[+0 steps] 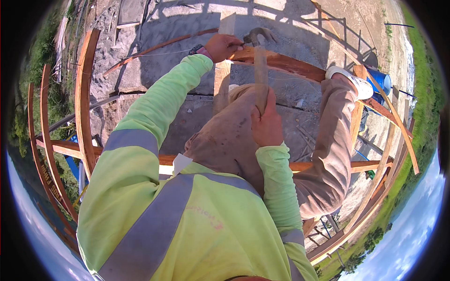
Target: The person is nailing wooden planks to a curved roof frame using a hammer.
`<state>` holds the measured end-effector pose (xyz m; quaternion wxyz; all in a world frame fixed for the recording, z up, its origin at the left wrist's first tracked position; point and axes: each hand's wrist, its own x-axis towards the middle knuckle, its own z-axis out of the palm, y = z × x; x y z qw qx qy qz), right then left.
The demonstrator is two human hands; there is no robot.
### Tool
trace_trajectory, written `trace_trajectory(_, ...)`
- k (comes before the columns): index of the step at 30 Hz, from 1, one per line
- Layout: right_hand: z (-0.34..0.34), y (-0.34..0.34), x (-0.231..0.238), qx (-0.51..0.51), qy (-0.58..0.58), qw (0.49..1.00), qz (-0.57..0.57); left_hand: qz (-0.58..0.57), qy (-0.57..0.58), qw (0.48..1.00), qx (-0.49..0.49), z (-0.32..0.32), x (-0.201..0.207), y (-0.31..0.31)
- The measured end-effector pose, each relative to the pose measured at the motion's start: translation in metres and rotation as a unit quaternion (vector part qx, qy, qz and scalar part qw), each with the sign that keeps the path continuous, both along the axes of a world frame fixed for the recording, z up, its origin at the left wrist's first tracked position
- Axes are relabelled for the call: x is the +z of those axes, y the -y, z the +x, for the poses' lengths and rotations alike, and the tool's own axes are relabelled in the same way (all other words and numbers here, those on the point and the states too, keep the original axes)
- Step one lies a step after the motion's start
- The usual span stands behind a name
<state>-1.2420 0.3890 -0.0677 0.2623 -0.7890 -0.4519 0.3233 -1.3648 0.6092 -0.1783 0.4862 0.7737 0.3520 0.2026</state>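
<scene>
Around everything, a timber frame [85,103]. Within it, 1 reddish beam [293,66], running rightward from the left fingertips, beside an upright post [222,84]. Over the beam's left stretch, 1 hammer [260,70], long axis crossing the beam, head just right of and slightly beyond those fingertips. Around the handle's lower part, the right hand [268,124], fingers wrapped firm. Nearer the head, the left hand [223,48], thumb and fingers pinched together, contents too small to tell.
</scene>
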Motion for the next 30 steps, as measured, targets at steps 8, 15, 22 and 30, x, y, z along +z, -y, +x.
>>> trace_trajectory(8, 0.015, -0.019, 0.103, -0.126, -0.177, 0.971, 0.105, 0.08, 0.03, 0.996, 0.015, -0.01, -0.026, -0.007)
trace_trajectory(15, 0.002, -0.001, 0.011, 0.024, 0.035, 0.994, 0.099, 0.131, 0.038, 0.991, -0.005, -0.003, -0.026, -0.009)
trace_trajectory(22, 0.009, -0.013, 0.06, -0.085, -0.233, 0.967, -0.063, 0.135, 0.057, 0.988, 0.053, -0.011, -0.014, -0.006)
trace_trajectory(30, 0.005, -0.022, 0.091, -0.113, -0.22, 0.961, 0.123, 0.017, -0.066, 0.997, 0.042, -0.02, -0.026, 0.016)
